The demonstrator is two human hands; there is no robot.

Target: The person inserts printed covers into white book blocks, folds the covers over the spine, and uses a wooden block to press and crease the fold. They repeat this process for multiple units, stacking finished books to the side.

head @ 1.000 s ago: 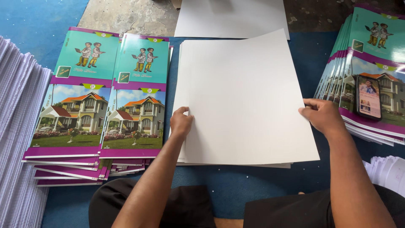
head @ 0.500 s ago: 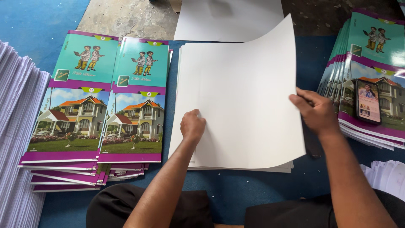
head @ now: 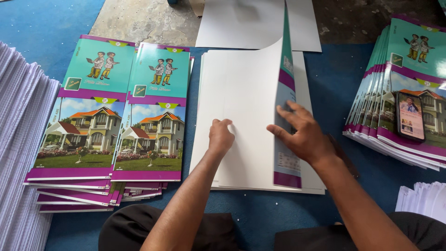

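A large cover sheet [head: 246,107], white inside and printed teal and purple outside, lies on a stack of white sheets [head: 306,88] on the blue floor. Its right half stands up in a fold over the left half. My right hand [head: 299,132] grips that raised half by its printed outer side. My left hand [head: 220,137] presses down on the white inside with curled fingers, close to the fold line.
Two stacks of folded printed covers [head: 125,116] lie at the left, a fanned stack [head: 409,93] at the right with a phone [head: 409,116] on it. White paper piles stand at the far left [head: 18,153] and bottom right [head: 423,200]. More white sheets [head: 241,23] lie ahead.
My right hand has lifted the sheet's right edge and swung it leftward until it stands nearly upright, showing its printed side. My left hand has shifted right toward the middle.
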